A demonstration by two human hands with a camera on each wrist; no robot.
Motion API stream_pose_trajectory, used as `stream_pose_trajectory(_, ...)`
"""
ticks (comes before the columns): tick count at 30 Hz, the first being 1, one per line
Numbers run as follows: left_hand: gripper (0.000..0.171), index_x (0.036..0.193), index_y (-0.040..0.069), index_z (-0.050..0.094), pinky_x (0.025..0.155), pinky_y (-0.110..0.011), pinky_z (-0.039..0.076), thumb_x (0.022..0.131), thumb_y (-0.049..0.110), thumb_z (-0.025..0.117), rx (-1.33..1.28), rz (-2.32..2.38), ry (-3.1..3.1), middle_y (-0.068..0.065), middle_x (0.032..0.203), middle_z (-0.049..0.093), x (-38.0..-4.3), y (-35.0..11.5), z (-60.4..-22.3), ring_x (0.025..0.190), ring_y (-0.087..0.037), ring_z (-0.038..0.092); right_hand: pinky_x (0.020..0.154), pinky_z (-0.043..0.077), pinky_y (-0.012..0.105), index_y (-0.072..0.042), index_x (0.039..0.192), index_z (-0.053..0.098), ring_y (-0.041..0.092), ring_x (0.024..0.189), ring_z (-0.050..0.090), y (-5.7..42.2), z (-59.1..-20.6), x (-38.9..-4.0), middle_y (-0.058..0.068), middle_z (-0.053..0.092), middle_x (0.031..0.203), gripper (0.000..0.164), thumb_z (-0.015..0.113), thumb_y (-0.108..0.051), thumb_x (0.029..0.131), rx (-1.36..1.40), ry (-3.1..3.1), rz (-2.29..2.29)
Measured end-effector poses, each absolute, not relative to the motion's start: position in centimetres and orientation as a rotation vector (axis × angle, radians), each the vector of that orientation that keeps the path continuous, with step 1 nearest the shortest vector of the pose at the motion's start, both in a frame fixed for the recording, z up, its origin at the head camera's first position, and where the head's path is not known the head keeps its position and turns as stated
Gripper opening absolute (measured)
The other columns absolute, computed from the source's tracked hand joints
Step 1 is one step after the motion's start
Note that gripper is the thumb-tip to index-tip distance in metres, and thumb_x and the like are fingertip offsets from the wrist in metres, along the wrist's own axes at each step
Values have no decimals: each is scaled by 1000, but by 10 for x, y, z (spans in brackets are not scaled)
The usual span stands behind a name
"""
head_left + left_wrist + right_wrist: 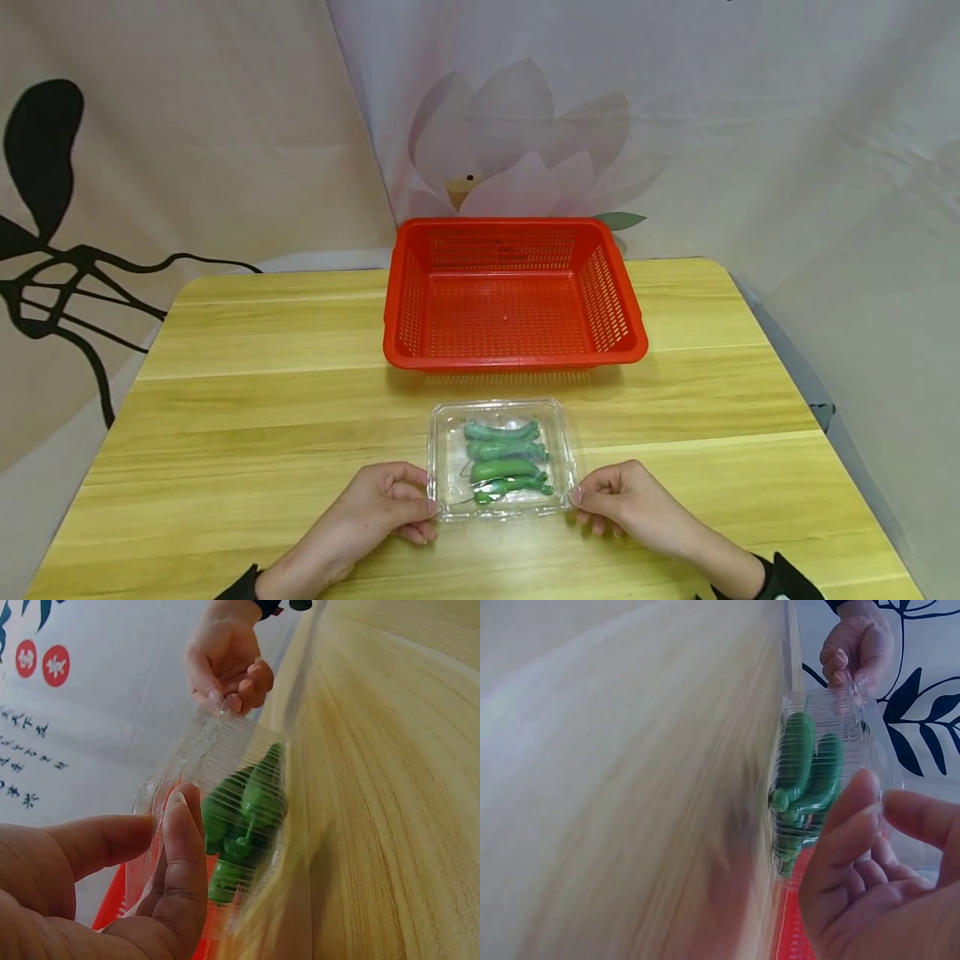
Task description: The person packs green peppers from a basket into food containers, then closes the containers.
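Note:
A clear plastic box (448, 450) is at the front middle of the table in the head view. Several long green vegetables with stubby stems (504, 470) lie side by side in it; I cannot tell their exact kind. My left hand (386, 504) pinches the box's rim at the near left corner between thumb and fingers. At the near right corner, my right hand (630, 504) pinches the rim the same way. Both wrist views show the ribbed side wall of the box (251, 742) with the green vegetables behind it. Whether the box touches the table is unclear.
Just beyond the box stands a red perforated plastic basket (517, 362), with nothing visible inside. Under both is a wood-grain table (262, 400) with rounded back corners. Printed cloth hangings (247, 125) enclose the back and sides.

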State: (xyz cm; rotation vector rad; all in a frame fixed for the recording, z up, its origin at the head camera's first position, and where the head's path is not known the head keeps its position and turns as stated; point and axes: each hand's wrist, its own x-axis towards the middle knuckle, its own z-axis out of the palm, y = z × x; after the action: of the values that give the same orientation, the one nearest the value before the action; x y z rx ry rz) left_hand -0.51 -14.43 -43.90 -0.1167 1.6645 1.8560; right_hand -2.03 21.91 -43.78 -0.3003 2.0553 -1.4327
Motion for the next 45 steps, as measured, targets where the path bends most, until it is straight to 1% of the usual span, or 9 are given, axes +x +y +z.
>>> stream_pose_trajectory(4, 37, 122, -14, 53, 69, -34, 63, 94, -2, 73, -116, 1861, 1665, -19, 88, 75, -6, -144, -439, 74, -23, 75, 50, 47, 20, 3, 90, 75, 10, 62, 62, 219, -439, -20, 14, 71, 79, 24, 64, -16, 102, -292, 2042, -1445)
stream_pose_trajectory(14, 36, 121, -13, 52, 68, -33, 63, 94, -1, 73, -90, 1860, 1668, -22, 88, 75, -6, -143, -439, 73, -23, 75, 48, 44, 19, 6, 93, 72, 9, 59, 60, 220, -443, -19, 12, 70, 79, 21, 62, -10, 102, -267, 1990, -1504)
stream_pose_trajectory(27, 40, 124, -15, 49, 67, -30, 62, 93, -4, 73, -84, 1872, 1663, -22, 87, 74, -7, -141, -436, 71, -21, 74, 49, 43, 18, 7, 91, 71, 8, 58, 59, 219, -441, -18, 9, 69, 76, 25, 62, -13, 103, -257, 1972, -1501)
stream_pose_trajectory(36, 39, 122, -14, 50, 65, -29, 62, 92, -5, 73, -96, 1874, 1676, -22, 85, 74, -7, -139, -438, 69, -20, 73, 48, 43, 19, 8, 92, 71, 8, 58, 59, 220, -444, -18, 12, 69, 77, 24, 62, -11, 103, -263, 1972, -1520)
stream_pose_trajectory(45, 42, 124, -16, 50, 65, -29, 62, 92, -3, 73, -103, 1871, 1680, -21, 86, 74, -7, -139, -438, 69, -19, 73, 49, 46, 20, 2, 90, 76, 10, 60, 61, 219, -439, -19, 18, 70, 77, 24, 67, -18, 101, -259, 2058, -1436)
